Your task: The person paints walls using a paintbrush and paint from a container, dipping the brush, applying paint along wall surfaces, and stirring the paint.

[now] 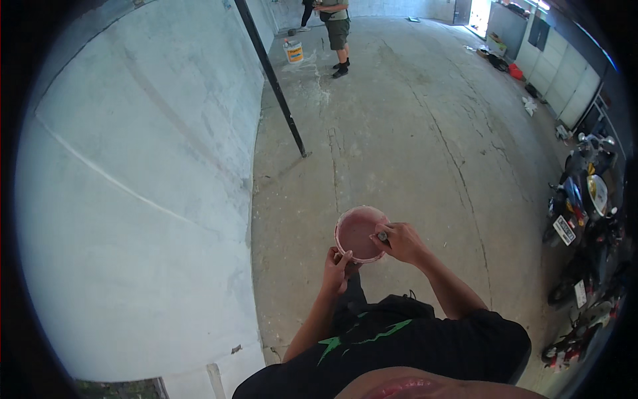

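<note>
A round pinkish tub point(355, 241) with pinkish-grey contents is held out in front of my body, above the concrete floor. My left hand point(337, 267) is closed on its near left rim, thumb on the edge and the fingers partly hidden below. At the right side of the rim, my right hand point(399, 241) is wrapped round a short handle point(382, 236) whose dark round end points up. Whatever the handle belongs to is hidden by my hand and the tub, so its kind does not show.
A pale wall point(153, 179) rises on the left, with a black slanting pole point(272, 78) beside it. Farther off are a white and yellow bucket point(293, 52) and a standing person point(337, 36). Parked motorcycles point(585, 193) line the right. Cracks run along the concrete floor point(399, 146).
</note>
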`<state>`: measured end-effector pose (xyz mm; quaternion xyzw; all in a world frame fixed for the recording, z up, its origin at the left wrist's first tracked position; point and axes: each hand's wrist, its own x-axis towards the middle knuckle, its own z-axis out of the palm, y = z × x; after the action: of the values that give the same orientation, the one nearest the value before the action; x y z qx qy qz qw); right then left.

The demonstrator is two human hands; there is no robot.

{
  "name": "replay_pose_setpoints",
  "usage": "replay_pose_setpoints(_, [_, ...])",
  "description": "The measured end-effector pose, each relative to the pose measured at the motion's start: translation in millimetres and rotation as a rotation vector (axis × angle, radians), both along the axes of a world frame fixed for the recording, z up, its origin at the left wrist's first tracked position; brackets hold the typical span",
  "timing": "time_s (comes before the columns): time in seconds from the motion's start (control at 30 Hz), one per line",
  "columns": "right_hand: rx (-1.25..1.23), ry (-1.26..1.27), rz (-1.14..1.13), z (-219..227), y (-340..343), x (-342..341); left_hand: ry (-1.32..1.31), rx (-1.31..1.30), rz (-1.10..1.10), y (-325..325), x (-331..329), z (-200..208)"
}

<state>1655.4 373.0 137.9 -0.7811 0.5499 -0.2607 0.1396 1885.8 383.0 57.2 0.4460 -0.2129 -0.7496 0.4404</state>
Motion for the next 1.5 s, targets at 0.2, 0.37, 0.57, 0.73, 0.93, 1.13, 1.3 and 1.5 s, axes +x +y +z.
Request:
replay_pose_setpoints(0.2, [0.06,-0.099,-0.031,10.0,-148.6,-27.9,-0.027,-0.054,-0.129,-151.8,-29.2,-10.8])
replay_pose_setpoints(0.37, [0.039,-0.273,-0.21,28.4,-246.5,-91.0,0.008,-0.111,-0.321,-285.5,-80.5,14.5])
replay_pose_setpoints(0.57, [-0.155,-0.327,-0.42,48.4,-323.0,-191.7,0.013,-0.13,-0.52,-421.0,-189.7,25.5])
replay_pose_setpoints(0.73, [-0.039,-0.128,-0.525,44.2,-406.0,-293.8,0.027,-0.106,-0.553,-527.1,-301.0,7.8])
replay_pose_setpoints(0.93, [0.035,-0.098,-0.455,35.5,-537.8,-424.1,0.006,-0.111,-0.512,-650.8,-423.6,3.8])
replay_pose_setpoints(1.13, [-0.048,-0.165,-0.327,38.0,-682.1,-524.4,0.028,-0.095,-0.374,-767.1,-512.6,13.7])
replay_pose_setpoints(1.3, [0.077,-0.176,-0.267,33.6,-808.6,-600.9,-0.014,-0.06,-0.318,-877.7,-574.3,11.6])
replay_pose_setpoints(1.5, [0.095,-0.172,-0.218,22.6,-967.7,-687.2,-0.033,-0.004,-0.336,-1027.9,-656.6,-3.9])
